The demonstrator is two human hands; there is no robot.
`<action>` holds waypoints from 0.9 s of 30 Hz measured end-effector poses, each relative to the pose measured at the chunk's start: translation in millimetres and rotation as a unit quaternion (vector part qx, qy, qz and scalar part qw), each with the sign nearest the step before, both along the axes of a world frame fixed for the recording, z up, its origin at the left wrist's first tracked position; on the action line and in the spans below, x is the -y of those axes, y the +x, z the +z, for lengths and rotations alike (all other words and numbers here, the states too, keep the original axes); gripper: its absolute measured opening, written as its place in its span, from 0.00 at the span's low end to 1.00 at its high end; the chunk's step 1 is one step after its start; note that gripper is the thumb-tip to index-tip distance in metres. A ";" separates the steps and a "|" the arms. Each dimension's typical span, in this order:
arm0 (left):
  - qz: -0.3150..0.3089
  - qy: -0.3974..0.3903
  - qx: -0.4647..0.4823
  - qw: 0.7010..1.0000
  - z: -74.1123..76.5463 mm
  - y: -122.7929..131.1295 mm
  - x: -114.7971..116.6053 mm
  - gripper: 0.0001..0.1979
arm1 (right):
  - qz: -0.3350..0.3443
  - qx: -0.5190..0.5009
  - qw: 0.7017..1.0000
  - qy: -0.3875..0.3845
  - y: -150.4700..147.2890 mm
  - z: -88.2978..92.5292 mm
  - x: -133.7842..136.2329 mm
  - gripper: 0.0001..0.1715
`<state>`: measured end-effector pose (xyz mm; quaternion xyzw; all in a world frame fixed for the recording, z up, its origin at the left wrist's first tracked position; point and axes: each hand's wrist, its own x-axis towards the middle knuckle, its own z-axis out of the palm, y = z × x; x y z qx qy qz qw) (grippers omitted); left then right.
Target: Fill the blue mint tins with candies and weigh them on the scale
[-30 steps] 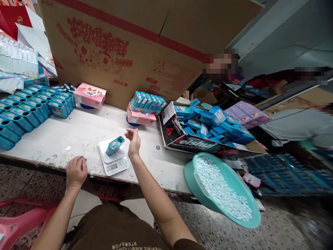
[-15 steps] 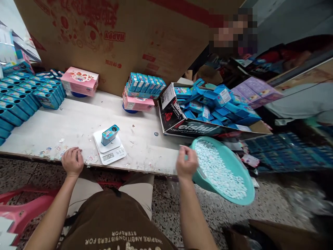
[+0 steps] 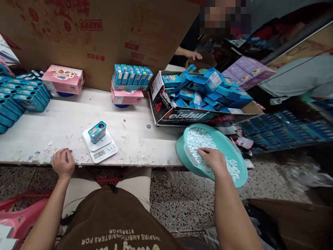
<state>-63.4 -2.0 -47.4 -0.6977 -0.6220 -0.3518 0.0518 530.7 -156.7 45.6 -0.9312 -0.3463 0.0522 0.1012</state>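
Note:
My right hand [image 3: 210,159] is in a teal plastic basin [image 3: 182,149], its fingers pressed into a heap of small white candies [image 3: 199,140]. The basin sits tilted at the table's front edge. My left hand [image 3: 62,162] lies curled on the front of the white table [image 3: 59,128], beside scattered small stickers [image 3: 43,152]. A blue tin [image 3: 97,132] lies on a white digital kitchen scale [image 3: 100,147], to the right of my left hand. Its display seems to read about 152.
Rows of blue tins [image 3: 30,99] stand at the table's left, near a pink box [image 3: 62,79]. A cardboard display box [image 3: 166,100] holds loose blue tins. A co-worker's hand [image 3: 194,55] shows behind it. A pink stool [image 3: 23,215] stands on the floor.
My right hand has moved from beside the scale, past the basin's rim and down into the white candies. The view has shifted as well. The tin remains on the scale.

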 end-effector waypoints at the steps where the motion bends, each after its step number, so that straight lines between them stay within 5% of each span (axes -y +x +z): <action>1: 0.001 0.001 -0.001 1.000 0.6 0.1 0.0 0.10 | -0.005 -0.003 1.000 -0.005 0.7 2.8 -1.2 0.12; 14: -0.006 0.024 -0.006 1.000 -1.2 -0.3 2.1 0.07 | 0.035 -0.180 0.983 -0.030 -3.6 22.7 -9.9 0.15; 22: -0.003 0.021 -0.004 1.000 -3.7 -2.4 5.8 0.07 | -0.034 -0.038 0.998 -0.030 -3.0 38.1 -13.2 0.10; 27: -0.006 0.029 -0.002 1.000 -8.2 -3.3 5.7 0.06 | -0.010 0.020 0.997 -0.080 -6.5 47.4 -22.3 0.07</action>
